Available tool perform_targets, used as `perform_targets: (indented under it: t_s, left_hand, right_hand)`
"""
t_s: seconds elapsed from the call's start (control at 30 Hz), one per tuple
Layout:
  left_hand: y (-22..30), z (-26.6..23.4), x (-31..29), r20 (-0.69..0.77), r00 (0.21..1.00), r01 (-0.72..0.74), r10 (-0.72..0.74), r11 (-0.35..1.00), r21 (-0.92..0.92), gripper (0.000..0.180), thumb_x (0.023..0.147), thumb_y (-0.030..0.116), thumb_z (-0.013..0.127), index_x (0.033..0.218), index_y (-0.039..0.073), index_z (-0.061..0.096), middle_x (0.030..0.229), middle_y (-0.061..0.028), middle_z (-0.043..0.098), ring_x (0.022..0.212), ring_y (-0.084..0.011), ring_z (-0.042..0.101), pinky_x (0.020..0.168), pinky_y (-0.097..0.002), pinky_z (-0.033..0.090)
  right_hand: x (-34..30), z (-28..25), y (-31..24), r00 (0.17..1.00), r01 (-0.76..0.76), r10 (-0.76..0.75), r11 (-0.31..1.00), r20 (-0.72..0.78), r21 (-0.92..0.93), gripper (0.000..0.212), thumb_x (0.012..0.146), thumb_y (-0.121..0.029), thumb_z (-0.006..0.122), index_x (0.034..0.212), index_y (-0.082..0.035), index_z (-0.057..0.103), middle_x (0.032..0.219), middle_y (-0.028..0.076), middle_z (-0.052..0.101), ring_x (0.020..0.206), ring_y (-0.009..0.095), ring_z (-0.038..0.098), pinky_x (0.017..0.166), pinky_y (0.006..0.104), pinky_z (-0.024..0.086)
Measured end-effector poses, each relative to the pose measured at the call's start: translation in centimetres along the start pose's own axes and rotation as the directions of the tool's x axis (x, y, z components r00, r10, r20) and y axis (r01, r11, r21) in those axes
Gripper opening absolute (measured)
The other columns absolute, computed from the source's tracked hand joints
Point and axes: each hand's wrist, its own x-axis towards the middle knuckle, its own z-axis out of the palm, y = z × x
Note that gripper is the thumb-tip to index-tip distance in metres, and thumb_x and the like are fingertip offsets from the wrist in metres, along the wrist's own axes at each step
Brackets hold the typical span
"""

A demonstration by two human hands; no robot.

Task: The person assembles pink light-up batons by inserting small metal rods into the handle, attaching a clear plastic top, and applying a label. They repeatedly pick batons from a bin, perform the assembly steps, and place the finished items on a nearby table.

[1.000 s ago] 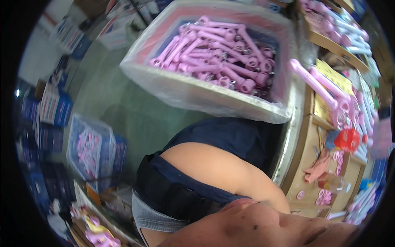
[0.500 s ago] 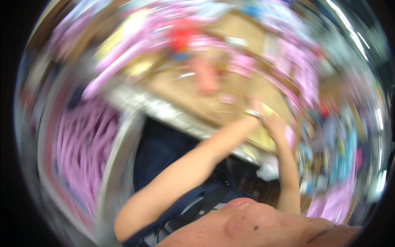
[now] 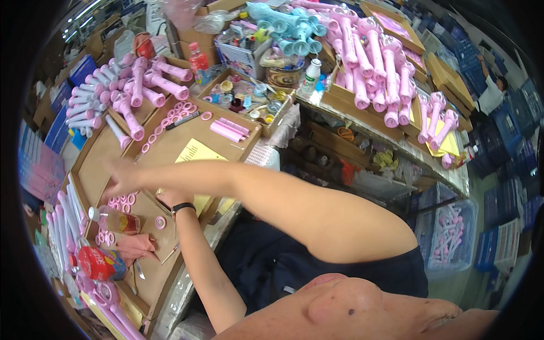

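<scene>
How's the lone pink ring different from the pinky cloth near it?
The ring is small and round; the cloth is bigger and crumpled. The ring is pale pink; the cloth is more orange-pink. Both lie in the brown tray.

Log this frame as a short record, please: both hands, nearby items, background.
Right hand: blurred, over the cardboard tray, near pink rings; grip unclear
Left hand: dark wristband, near yellow paper; grip unclear
Nearby: bottle on its side, pinkish cloth
Background: piled pink plastic wands, light-blue pieces
</scene>
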Motion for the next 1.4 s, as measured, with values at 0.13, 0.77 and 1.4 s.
perform_targets:
  t_s: [0.13,0.77,1.4]
  left_hand:
    - [-0.1,0.7,-0.4,-0.188,0.979,0.054,-0.076,0.991,-0.119,0.074,0.088,0.067,0.034,0.139,0.014,0.036,0.136,-0.0265,0.039,0.113,-0.0443,0.051,0.095,-0.0510,0.038]
    - [0.2,-0.5,-0.5,-0.169,0.982,0.061,-0.088,0.986,-0.156,0.089,0.078,0.076,0.038,0.141,0.015,0.037,0.140,-0.0223,0.039,0.130,-0.0342,0.038,0.102,-0.0534,0.029]
    - [0.8,-2.8,-1.2,-0.050,0.988,0.111,-0.143,0.911,-0.396,0.052,0.069,0.049,0.065,0.095,0.004,0.068,0.112,-0.0175,0.059,0.111,-0.0314,0.050,0.094,-0.0445,0.038]
  right_hand:
    - [0.7,7.2,-3.9,0.996,-0.085,0.085,0.988,0.004,0.128,0.119,0.050,-0.051,0.084,0.137,0.003,0.024,0.123,0.029,0.046,0.112,0.042,0.048,0.098,0.0450,0.038]
    - [-1.4,-6.5,-1.5,0.988,0.057,0.026,0.858,-0.154,0.510,0.059,0.062,-0.050,0.079,0.092,-0.001,0.064,0.090,0.013,0.065,0.087,0.023,0.062,0.077,0.0353,0.050]
    - [-14.1,-16.7,11.2,0.993,-0.052,-0.011,0.844,-0.114,-0.534,0.047,0.084,-0.031,0.066,0.116,0.001,0.053,0.108,0.022,0.055,0.099,0.030,0.055,0.084,0.0436,0.046]
